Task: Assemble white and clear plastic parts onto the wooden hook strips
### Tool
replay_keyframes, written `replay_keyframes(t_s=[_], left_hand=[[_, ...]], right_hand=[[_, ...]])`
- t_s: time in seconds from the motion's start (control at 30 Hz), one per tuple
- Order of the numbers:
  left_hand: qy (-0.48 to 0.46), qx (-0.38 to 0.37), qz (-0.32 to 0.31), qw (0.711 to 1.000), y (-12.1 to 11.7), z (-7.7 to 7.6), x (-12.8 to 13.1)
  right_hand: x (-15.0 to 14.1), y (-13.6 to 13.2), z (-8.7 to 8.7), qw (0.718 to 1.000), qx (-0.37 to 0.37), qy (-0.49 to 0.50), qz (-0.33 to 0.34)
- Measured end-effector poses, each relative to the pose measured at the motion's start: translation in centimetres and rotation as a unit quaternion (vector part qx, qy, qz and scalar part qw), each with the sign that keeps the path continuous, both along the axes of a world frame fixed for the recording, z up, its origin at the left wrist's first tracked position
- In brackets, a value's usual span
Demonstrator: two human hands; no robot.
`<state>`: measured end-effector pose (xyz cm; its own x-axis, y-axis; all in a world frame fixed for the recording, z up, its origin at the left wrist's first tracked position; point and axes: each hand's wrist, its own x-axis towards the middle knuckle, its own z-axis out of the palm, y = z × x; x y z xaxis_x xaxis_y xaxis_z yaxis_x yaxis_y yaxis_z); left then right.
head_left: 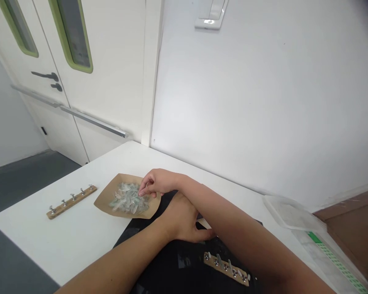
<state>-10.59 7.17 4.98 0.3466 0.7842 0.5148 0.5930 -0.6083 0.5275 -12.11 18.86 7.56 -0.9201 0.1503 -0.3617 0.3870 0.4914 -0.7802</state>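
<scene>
A brown paper tray (106,200) holds a heap of clear, slightly greenish flakes (127,200), thin like plastic or glass slivers. My right hand (156,183) reaches across my left arm to this tray, its thumb and fingertips pinched together at the top of the heap. Whatever is between the fingertips is too small to make out. My left hand (182,218) lies on the black surface (168,265), thumb stretched to the right; my right forearm hides its fingers. A small pale strip (204,223) shows beside that thumb. Closer to me, a wooden strip with metal clips (227,268) lies on the black surface.
Another wooden strip with metal screws or clips (72,201) lies left of the tray on the white table (110,241). Translucent plastic bags (294,214) lie at the right, near a brown box (352,224). A white wall and a double door (116,61) stand behind.
</scene>
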Motion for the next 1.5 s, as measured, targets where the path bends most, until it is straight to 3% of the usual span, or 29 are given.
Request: replay_keyframes(t_s=[0.27, 0.47, 0.6, 0.73, 0.8, 0.9, 0.97, 1.07, 1.2, 1.5], left_hand=[[0.012, 0.007, 0.010, 1.000, 0.0, 0.2, -0.2], [0.061, 0.013, 0.025, 0.998, 0.2, -0.6, -0.3], [0.118, 0.002, 0.036, 0.992, 0.4, -1.4, -0.2], [0.151, 0.005, 0.020, 0.988, 0.2, -1.6, 0.2], [0.156, 0.011, 0.022, 0.987, 0.0, -1.5, 0.5], [0.155, 0.015, 0.036, 0.987, -0.1, -1.5, 0.7], [0.157, 0.016, 0.036, 0.987, -0.1, -1.7, 0.9], [0.156, 0.016, 0.038, 0.987, 0.1, -2.2, 1.2], [0.160, 0.011, 0.063, 0.985, 0.3, -2.5, 1.5], [0.159, -0.001, 0.098, 0.982, 0.4, -3.3, 1.7]], right_hand=[[-0.5, 0.0, -0.1, 1.000, -0.010, -0.011, 0.000], [1.4, -0.1, 1.8, 0.999, 0.037, 0.011, -0.026], [6.2, -0.6, 4.5, 0.988, 0.113, 0.055, -0.092], [13.6, -2.9, 7.0, 0.961, 0.202, 0.075, -0.172], [17.5, -4.7, 7.4, 0.940, 0.243, 0.089, -0.223], [22.9, -7.5, 6.0, 0.914, 0.272, 0.097, -0.285], [25.7, -9.0, 4.0, 0.890, 0.252, 0.115, -0.363], [28.6, -10.5, 0.8, 0.862, 0.259, 0.125, -0.417], [29.9, -11.8, -1.4, 0.851, 0.254, 0.137, -0.439], [30.6, -11.7, -2.9, 0.819, 0.269, 0.150, -0.485]])
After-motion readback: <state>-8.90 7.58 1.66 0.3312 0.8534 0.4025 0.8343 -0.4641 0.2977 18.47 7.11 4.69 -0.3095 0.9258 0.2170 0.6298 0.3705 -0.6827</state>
